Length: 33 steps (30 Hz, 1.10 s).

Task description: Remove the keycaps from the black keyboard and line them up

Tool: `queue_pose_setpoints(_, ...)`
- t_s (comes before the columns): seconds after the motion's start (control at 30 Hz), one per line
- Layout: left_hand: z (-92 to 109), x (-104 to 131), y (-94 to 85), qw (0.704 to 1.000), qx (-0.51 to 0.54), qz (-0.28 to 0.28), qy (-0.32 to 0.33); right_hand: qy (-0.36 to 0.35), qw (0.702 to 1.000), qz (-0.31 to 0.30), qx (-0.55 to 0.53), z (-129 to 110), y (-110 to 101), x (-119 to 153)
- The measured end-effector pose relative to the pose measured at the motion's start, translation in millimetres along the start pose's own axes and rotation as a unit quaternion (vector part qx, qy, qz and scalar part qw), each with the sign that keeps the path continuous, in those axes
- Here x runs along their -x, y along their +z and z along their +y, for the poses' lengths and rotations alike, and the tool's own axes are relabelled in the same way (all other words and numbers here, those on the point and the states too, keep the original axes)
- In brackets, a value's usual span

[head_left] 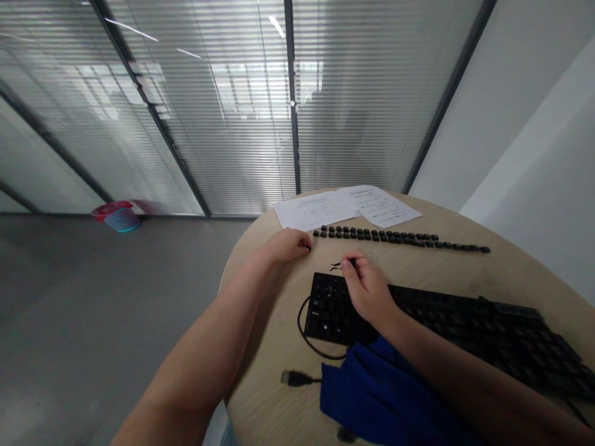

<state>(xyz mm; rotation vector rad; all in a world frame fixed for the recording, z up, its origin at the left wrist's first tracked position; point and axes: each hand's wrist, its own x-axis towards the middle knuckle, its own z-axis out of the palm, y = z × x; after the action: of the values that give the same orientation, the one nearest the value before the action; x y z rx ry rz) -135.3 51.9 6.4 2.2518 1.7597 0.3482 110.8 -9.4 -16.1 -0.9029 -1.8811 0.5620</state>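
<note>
My left hand [290, 245] is closed at the left end of the keycap rows, fingertips low over the table. A small dark piece, seemingly a keycap [308, 248], shows at its fingertips. My right hand [369, 288] grips a keycap puller [335, 267], its two dark prongs pointing left and thin wires showing behind the fingers. Beneath that hand and forearm lies a black keyboard [328, 310], partly hidden. Black keycaps [367, 235] lie in two long rows beyond both hands, the nearer row reaching farther right.
Two printed paper sheets [320, 209] lie at the far side of the round wooden table [279, 310]. A blue cloth [367, 396] and a USB plug [297, 378] with its cable are in front. On the floor at left stands a red and blue basket [121, 218], near blinds-covered glass.
</note>
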Motion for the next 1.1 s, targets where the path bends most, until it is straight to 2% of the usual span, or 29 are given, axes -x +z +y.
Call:
queue_pose_setpoints(0.33,1.0,-3.4,1.8,0.999,-0.048,0.023,-0.012,0.002,1.000,0.000,-0.008,-0.9,-0.7,-0.3)
queue_pose_setpoints(0.57,-11.3,-5.8,5.1,0.998,-0.045,0.046,-0.027,0.004,1.000,-0.001,-0.006,0.6,0.1,-0.2)
queue_pose_setpoints(0.7,-20.0,-3.3,-0.3,0.994,-0.049,0.079,-0.050,0.006,1.000,-0.001,-0.005,1.0,0.3,0.4)
queue_pose_setpoints(0.77,-21.3,-1.2,-4.0,0.995,-0.040,0.087,-0.040,0.008,1.000,-0.004,-0.009,1.0,0.3,0.7)
queue_pose_setpoints(0.9,-17.6,1.0,-5.6,0.998,-0.019,0.062,0.003,0.004,1.000,-0.006,-0.019,0.5,0.4,0.3)
queue_pose_setpoints(1.1,-12.1,-1.3,3.0,0.998,-0.018,0.056,-0.018,0.012,1.000,-0.005,-0.017,0.9,0.5,0.1)
